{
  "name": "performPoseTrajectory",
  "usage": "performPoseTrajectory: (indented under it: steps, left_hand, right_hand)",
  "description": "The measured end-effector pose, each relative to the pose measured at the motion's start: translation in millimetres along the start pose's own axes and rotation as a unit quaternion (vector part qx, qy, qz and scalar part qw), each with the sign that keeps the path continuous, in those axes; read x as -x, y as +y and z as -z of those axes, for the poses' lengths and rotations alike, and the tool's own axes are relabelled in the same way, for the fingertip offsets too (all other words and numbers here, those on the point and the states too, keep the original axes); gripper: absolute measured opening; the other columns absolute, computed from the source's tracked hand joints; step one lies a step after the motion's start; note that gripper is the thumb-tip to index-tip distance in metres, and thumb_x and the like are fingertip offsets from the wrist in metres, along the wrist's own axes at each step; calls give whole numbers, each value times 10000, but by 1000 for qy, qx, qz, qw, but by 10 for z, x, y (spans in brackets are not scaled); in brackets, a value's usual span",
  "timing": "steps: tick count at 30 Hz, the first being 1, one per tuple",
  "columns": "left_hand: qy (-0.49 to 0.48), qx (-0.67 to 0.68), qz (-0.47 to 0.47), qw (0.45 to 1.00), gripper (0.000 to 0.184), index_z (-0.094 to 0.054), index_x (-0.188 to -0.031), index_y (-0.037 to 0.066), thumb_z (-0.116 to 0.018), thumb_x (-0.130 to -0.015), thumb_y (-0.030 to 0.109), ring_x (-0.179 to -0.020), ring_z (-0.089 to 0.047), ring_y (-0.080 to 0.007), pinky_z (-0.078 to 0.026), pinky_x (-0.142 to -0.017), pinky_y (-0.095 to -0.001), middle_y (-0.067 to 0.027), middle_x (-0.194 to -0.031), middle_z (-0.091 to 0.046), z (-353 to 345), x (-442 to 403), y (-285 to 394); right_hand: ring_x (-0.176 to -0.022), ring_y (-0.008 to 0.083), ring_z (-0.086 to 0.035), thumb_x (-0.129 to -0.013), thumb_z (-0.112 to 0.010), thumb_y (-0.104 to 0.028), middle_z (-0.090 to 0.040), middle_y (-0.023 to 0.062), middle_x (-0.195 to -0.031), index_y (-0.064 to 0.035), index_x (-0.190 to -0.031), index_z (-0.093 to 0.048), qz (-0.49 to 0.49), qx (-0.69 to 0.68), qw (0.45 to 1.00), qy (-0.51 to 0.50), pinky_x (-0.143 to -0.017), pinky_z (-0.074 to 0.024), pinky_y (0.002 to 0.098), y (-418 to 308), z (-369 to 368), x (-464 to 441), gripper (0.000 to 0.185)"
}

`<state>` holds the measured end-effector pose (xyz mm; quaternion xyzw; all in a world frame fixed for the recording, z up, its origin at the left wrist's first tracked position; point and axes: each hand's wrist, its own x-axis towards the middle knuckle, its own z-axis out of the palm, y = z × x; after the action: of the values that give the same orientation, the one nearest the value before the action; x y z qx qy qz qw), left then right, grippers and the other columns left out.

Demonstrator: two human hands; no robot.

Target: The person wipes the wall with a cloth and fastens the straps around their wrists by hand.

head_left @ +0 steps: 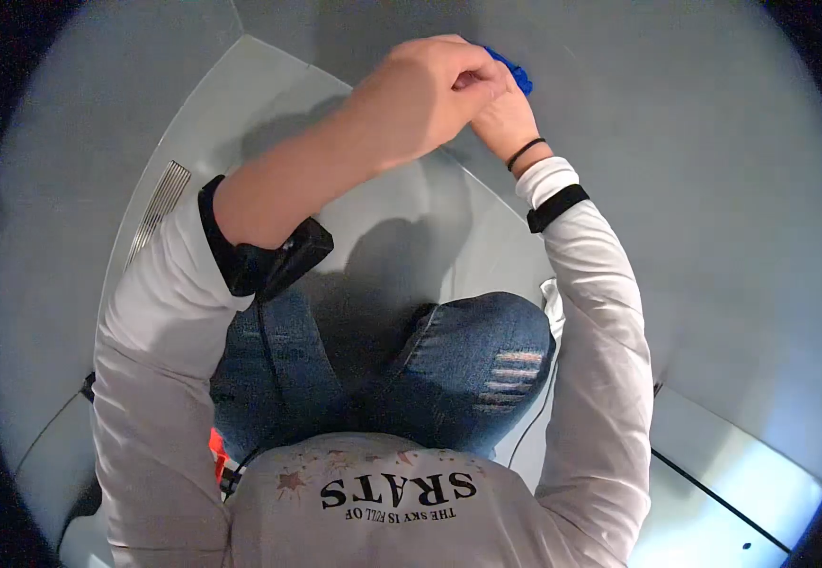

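My left hand [439,80] is raised at the top centre, its thumb and fingers closed in a pinch that meets my right hand [508,118]. What the pinch holds, if anything, is hidden. A bright blue crumpled thing [517,74], perhaps cloth or thin plastic, shows at the far side of my right hand. My right hand's fingers are mostly covered by the left, but they appear closed on the blue thing. Only part of it shows, so its kind is unclear.
My bent knees in ripped jeans [487,369] lie below my arms, over a pale grey panel [411,208] with a raised edge. A ribbed metal strip [158,208] sits at the left. Black devices are strapped on my left forearm [283,257] and right wrist [558,208]. Thin cables run beside me.
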<state>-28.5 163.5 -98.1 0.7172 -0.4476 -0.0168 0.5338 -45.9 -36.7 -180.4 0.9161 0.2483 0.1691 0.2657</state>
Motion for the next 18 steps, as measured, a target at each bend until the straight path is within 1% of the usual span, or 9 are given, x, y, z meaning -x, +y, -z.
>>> performPoseTrajectory:
  steps: [1, 2, 4, 6, 7, 10, 14, 17, 18]
  left_hand:
    - [3, 7, 1, 1000, 147, -588, -921, -27, -560, -851, 99, -825, -576, -137, -474, -736, -260, -90, -872, -590, -28, -25, -27]
    - [2, 10, 4, 1000, 147, -588, -921, -27, -560, -851, 99, -825, -576, -137, -474, -736, -260, -90, -872, -590, -64, -52, -60]
    - [29, 65, -2, 997, 162, -636, -856, 18, -600, -763, 146, -728, -590, -309, -473, -663, -347, -156, -781, -605, -134, -111, -130]
    - [29, 53, 1, 998, 160, -636, -852, 19, -600, -764, 147, -718, -591, -306, -474, -657, -347, -155, -783, -608, -217, -152, -229]
    - [32, 37, 3, 999, 158, -636, -848, 19, -600, -765, 148, -708, -591, -303, -475, -651, -347, -154, -785, -610, -273, -192, -271]
    - [37, 25, 2, 999, 156, -637, -836, 20, -604, -766, 155, -705, -594, -295, -476, -644, -345, -153, -785, -615, -406, -319, -330]
    - [37, 29, 5, 999, 157, -637, -830, 21, -605, -767, 161, -690, -593, -294, -476, -638, -342, -156, -775, -616, -497, -386, -503]
    - [23, 35, 45, 998, 168, -640, -836, 28, -605, -772, 180, -673, -592, -290, -474, -630, -340, -151, -754, -614, -504, -420, -556]
    - [-10, 17, 71, 997, 170, -631, -883, 16, -585, -814, 165, -719, -586, -196, -471, -660, -292, -105, -796, -628, -517, -438, -545]
  right_hand:
    - [-1250, 182, -359, -782, -512, -219, -486, 13, -1260, -147, -1101, -597, 1, -3, 1000, -2, -1003, -295, 401, 1, -42, 27, 338]
    - [-1201, 198, -399, -783, -507, -202, -510, 10, -1199, -142, -1116, -572, 4, 14, 1000, 19, -1002, -303, 388, 0, -84, 62, 345]
    - [-1151, 213, -438, -783, -503, -185, -533, 7, -1137, -136, -1132, -547, 7, 31, 999, 37, -1001, -310, 376, 0, -178, 141, 354]
    - [-1195, 195, -405, -779, -513, -193, -515, 15, -1167, -143, -1168, -533, 11, 34, 999, -31, -1031, -280, 372, -28, -307, 246, 393]
    - [-1195, 195, -405, -779, -513, -193, -515, 15, -1167, -143, -1168, -533, 12, 32, 999, -32, -1031, -280, 372, -22, -391, 329, 393]
    - [-1257, 164, -325, -773, -507, -207, -408, -7, -1317, -147, -1199, -522, -8, -24, 996, -87, -1032, -268, 376, 3, -560, 621, 431]
    - [-1279, 167, -294, -774, -490, -180, -350, -12, -1366, -141, -1202, -523, -21, -24, 994, -107, -1028, -269, 374, -34, -736, 1008, 431]
    - [-1282, 169, -289, -771, -493, -169, -334, -13, -1382, -129, -1200, -522, -26, -47, 990, -130, -1034, -263, 375, -58, -860, 1235, 432]
    - [-1286, 173, -284, -767, -501, -164, -332, -10, -1384, -123, -1198, -522, -30, -69, 988, -137, -1039, -258, 379, -53, -894, 1322, 434]
